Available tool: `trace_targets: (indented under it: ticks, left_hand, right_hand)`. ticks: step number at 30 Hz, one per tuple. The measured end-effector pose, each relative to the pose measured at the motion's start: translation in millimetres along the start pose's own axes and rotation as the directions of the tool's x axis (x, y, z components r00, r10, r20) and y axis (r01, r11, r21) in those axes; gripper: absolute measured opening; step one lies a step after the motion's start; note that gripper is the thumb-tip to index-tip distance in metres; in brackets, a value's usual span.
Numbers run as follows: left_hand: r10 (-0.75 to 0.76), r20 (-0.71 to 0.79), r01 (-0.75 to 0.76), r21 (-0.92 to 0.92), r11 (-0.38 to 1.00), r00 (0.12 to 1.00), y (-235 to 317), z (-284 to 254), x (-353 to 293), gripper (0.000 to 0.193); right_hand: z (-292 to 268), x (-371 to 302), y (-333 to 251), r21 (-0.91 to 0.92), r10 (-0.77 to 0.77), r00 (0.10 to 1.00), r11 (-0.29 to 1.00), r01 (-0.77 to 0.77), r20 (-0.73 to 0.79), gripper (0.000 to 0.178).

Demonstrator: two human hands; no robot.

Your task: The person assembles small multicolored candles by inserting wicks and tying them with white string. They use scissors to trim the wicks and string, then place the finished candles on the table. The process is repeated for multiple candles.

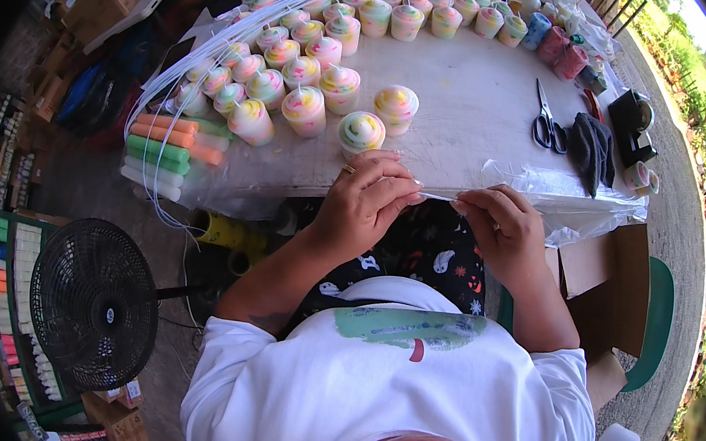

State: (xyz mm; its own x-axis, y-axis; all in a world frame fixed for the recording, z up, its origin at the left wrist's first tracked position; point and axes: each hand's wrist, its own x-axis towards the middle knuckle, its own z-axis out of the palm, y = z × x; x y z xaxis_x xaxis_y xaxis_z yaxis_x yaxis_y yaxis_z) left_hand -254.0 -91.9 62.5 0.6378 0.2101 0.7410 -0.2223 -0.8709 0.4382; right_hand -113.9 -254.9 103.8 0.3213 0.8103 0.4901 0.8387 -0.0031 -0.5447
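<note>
Item: one thin white strand (436, 197), short in its visible length, was at the middle of the table's (462, 86) near edge. It was held level between two pinches, apparently to keep it straight.

Left hand (370, 192): fingers were curled, thumb and forefinger closed on the strand's left part. Right hand (503, 223): a narrow pinch gripped the right part, the other fingers loosely bent.

Swirl-topped cups (303, 110), many: stood upright from the left side round to the far edge, presumably so that tops and wicks stayed undamaged. The closest cup (361, 135) stood just beyond the left hand; whether they touched could not be told.

Bundle of white strands (165, 84): lay along the outer cups and hung past the left edge, probably kept lengthwise against tangling.

Coloured sticks (158, 151): were piled at the near left corner.

Scissors (544, 120), dark cloth (591, 147), tape dispenser (636, 121): lay or stood toward the right edge, likely for easy reach.
</note>
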Motion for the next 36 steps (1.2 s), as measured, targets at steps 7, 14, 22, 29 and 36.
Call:
trace_targets:
  ticks: [7,14,22,29,36]
  left_hand:
    - [0.236,0.039,-0.239,0.166,0.957,0.971,6.8,-15.4,-16.4,0.017]
    - [-0.208,-0.383,0.266,0.104,0.958,0.900,-44.9,3.2,-21.5,0.054]
    - [-0.217,-0.146,0.232,0.100,0.967,0.965,-45.9,12.8,-4.0,0.068]
    - [-0.068,-0.151,0.091,0.148,0.985,0.986,-19.9,5.0,5.6,0.063]
    - [-0.067,-0.172,0.094,0.153,0.984,0.983,-11.8,2.8,6.5,0.060]
  right_hand:
    - [-14.4,-7.7,-3.7,0.268,0.157,0.952,0.936,-0.229,0.263,0.004]
    - [-13.2,-0.4,-4.4,0.142,0.003,1.000,0.990,-0.001,-0.013,0.007]
    - [-19.2,1.1,-7.8,-0.095,-0.133,0.990,0.987,0.129,-0.039,0.012]
    - [-21.0,1.5,-9.8,-0.110,-0.249,0.968,0.964,0.243,-0.040,0.015]
    - [-18.2,2.1,-8.3,-0.112,-0.258,0.966,0.961,0.253,-0.033,0.015]
